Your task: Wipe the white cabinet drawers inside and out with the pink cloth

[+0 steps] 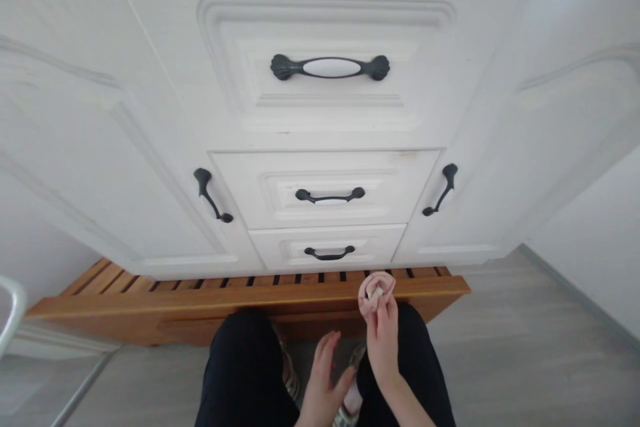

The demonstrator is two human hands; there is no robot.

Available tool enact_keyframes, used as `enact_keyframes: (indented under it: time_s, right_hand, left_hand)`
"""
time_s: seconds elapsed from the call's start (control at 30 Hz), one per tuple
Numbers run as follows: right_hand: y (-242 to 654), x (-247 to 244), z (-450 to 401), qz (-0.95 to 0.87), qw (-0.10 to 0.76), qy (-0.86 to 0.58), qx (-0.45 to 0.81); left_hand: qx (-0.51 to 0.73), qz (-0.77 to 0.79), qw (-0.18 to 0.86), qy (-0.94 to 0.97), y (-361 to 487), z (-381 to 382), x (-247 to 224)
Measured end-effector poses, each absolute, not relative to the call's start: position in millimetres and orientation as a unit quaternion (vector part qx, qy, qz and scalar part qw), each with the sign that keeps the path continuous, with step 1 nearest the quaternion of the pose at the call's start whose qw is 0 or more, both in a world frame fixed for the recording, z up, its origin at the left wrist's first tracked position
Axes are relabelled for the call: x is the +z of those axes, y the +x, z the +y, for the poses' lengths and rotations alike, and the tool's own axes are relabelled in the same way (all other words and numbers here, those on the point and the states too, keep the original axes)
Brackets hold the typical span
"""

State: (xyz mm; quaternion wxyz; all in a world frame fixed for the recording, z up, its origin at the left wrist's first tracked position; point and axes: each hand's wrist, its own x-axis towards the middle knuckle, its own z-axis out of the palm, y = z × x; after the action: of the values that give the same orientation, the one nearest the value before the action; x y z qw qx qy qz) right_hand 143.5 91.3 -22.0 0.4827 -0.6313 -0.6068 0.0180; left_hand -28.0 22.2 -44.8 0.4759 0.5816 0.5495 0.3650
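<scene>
A small pink piece of cloth [370,290], bunched into a ring like a rolled-up sock, sits at the fingertips of my right hand [384,343]. That hand is closed on the cloth's near side, above my right knee and at the front edge of the wooden slatted bench [200,297]. To its left, between my knees, my left hand [325,377] is empty, with thumb and fingers apart. The cloth's exact kind is hard to make out.
Behind the bench stands a white cabinet with a large top drawer [330,113], a middle drawer [280,207] and a bottom drawer [270,247], all closed, with dark handles. Cabinet doors flank them. A white metal tube [17,307] curves in at the left edge.
</scene>
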Motion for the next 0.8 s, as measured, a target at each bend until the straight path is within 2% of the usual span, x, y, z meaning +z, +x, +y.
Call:
enact_keyframes:
  time_s: [0.07, 0.17, 0.4, 0.53, 0.6, 0.67, 0.73, 0.8]
  right_hand:
    - [124.7, -22.8, 59.4, -0.589, 0.507, -0.619, 0.11]
    - [101.2, -23.6, 21.9, -0.583, 0.53, -0.586, 0.192]
    - [107.3, 17.2, 14.3, -0.552, 0.508, -0.529, 0.398]
    - [121.4, 30.2, 21.9, -0.432, 0.545, -0.503, 0.513]
    - [123.5, 33.9, 21.7, -0.375, 0.513, -0.449, 0.629]
    - [123.3, 39.2, 20.3, -0.353, 0.445, -0.377, 0.731]
    - [122.6, 45.6, 20.3, -0.363, 0.404, -0.339, 0.769]
    - [123.3, 51.3, 23.3, -0.395, 0.397, -0.367, 0.742]
  left_hand:
    - [0.452, 0.523, 0.466, 0.552, -20.4, 30.6, -15.2]
    - [0.48, 0.486, 0.462, 0.566, -14.4, 39.4, 24.0]
    - [0.512, 0.465, 0.658, 0.299, -32.5, 46.3, 50.2]
    - [0.49, 0.453, 0.726, 0.168, -48.8, 44.9, 63.3]
    - [0.476, 0.45, 0.743, 0.139, -53.5, 42.9, 70.5]
    - [0.462, 0.438, 0.759, 0.132, -55.4, 40.5, 75.2]
    - [0.448, 0.428, 0.772, 0.139, -55.0, 38.3, 76.2]
    - [0.442, 0.429, 0.775, 0.142, -52.4, 36.6, 73.1]
